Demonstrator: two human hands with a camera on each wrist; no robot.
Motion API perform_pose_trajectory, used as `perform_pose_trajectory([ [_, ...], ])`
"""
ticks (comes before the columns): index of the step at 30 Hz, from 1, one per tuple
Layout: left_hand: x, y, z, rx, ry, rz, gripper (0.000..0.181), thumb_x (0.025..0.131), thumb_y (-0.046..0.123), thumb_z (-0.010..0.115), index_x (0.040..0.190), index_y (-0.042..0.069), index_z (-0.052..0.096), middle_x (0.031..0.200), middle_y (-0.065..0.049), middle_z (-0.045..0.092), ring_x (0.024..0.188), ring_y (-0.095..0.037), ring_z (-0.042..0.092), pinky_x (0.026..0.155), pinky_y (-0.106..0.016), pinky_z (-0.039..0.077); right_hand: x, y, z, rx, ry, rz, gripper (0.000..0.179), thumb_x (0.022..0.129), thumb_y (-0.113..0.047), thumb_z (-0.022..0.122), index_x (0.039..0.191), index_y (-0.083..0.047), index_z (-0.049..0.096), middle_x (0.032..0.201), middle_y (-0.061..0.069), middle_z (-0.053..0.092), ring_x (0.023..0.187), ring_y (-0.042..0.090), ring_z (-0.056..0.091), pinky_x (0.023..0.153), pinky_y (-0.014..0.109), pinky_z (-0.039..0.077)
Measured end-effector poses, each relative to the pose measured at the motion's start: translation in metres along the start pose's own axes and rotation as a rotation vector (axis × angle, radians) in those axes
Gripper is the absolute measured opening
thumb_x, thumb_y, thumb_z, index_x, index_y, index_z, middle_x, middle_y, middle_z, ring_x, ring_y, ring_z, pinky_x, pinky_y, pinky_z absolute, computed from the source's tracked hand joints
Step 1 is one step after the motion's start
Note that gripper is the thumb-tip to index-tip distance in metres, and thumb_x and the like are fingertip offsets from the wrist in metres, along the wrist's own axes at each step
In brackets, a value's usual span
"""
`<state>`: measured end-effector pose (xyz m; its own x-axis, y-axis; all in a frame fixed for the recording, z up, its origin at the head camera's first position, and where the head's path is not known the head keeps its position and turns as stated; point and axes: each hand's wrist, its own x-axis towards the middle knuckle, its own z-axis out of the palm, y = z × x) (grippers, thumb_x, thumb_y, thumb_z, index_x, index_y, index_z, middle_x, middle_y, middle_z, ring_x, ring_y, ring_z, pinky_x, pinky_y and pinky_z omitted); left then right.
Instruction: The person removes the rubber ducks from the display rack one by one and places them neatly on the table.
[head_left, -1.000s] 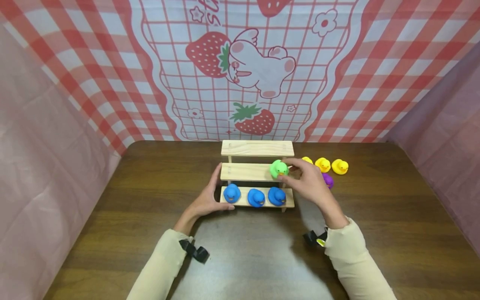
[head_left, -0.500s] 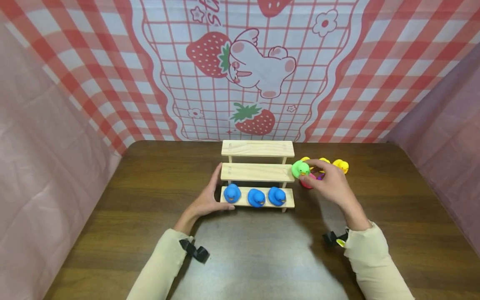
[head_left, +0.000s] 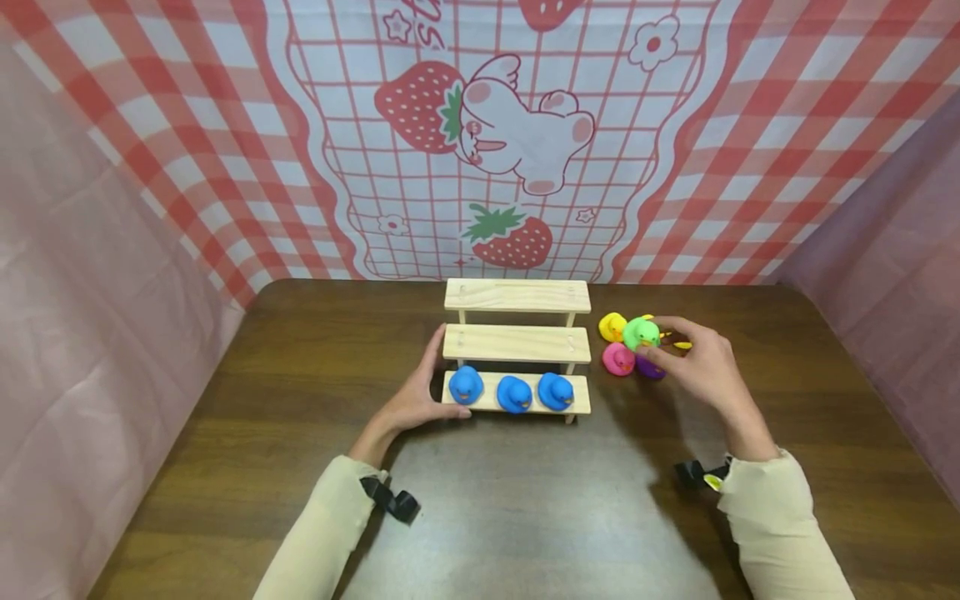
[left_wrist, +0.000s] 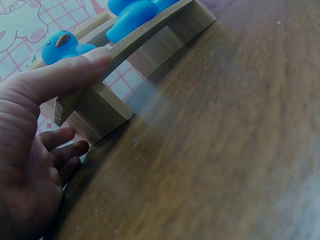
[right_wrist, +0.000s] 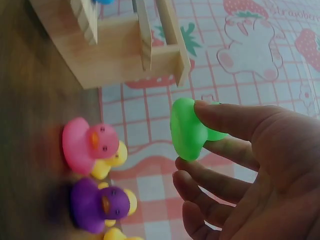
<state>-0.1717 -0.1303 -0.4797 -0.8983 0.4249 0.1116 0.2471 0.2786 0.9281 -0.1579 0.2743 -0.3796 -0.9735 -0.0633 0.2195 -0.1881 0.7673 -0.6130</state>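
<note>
My right hand (head_left: 708, 367) pinches a green rubber duck (head_left: 641, 333) between thumb and fingers. In the right wrist view the green duck (right_wrist: 186, 129) is raised off the table, its underside partly showing. A three-step wooden display stand (head_left: 517, 343) is gripped at its left end by my left hand (head_left: 411, 403), the thumb on the lowest step's front edge. That step bears three blue rubber ducks: a left one (head_left: 466, 384), a middle one (head_left: 514, 395) and a right one (head_left: 556, 392). The upper two steps are bare.
Right of the stand, a pink duck (head_left: 618, 359), a purple duck (head_left: 651, 367) and a yellow duck (head_left: 611, 327) stand on the brown table (head_left: 480, 508). More yellow ducks are partly hidden by my right hand. A strawberry-patterned cloth (head_left: 480, 167) hangs behind.
The green duck has left the middle step's right end, moving right in my right hand until above the other loose ducks. My left hand and the stand have stayed put.
</note>
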Motion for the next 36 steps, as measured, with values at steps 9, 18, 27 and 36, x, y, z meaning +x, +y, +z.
perform_pose_trajectory([
  [9,-0.001,0.002,0.0,0.016,0.003,-0.003,0.132,0.071,0.008,0.089,0.162,0.029,-0.004,0.167,-0.013,0.021,0.142,-0.035,0.038,0.122,-0.06,0.021,-0.004,0.021,-0.011,-0.021,0.015,0.021,0.044,0.088,-0.021,0.077,0.124,0.001,0.065,0.115,0.03,0.068,0.089,0.032,0.072,0.062,0.007,0.045],
  [18,-0.001,0.002,-0.001,0.007,0.003,-0.001,0.132,0.071,0.008,0.089,0.162,0.028,-0.004,0.166,-0.014,0.022,0.14,-0.036,0.039,0.121,-0.06,0.022,-0.006,0.04,-0.017,-0.049,0.017,0.085,0.052,0.088,-0.03,0.077,0.128,0.0,0.064,0.116,0.026,0.069,0.087,-0.006,0.057,0.065,0.009,0.041],
  [27,-0.001,0.002,0.0,0.007,0.006,-0.001,0.132,0.071,0.009,0.089,0.162,0.029,-0.004,0.168,-0.012,0.019,0.143,-0.034,0.036,0.122,-0.061,0.021,-0.008,0.062,-0.019,-0.051,0.005,0.12,0.052,0.089,-0.031,0.076,0.128,0.002,0.063,0.113,0.028,0.069,0.08,-0.024,0.043,0.065,0.006,0.04],
  [36,-0.001,0.001,0.0,-0.006,0.003,0.006,0.132,0.071,0.008,0.089,0.162,0.028,-0.004,0.167,-0.013,0.02,0.145,-0.034,0.034,0.123,-0.061,0.02,-0.011,0.078,-0.021,-0.041,-0.026,0.137,0.05,0.09,-0.03,0.074,0.126,0.003,0.063,0.113,0.03,0.068,0.078,-0.025,0.044,0.064,0.004,0.041],
])
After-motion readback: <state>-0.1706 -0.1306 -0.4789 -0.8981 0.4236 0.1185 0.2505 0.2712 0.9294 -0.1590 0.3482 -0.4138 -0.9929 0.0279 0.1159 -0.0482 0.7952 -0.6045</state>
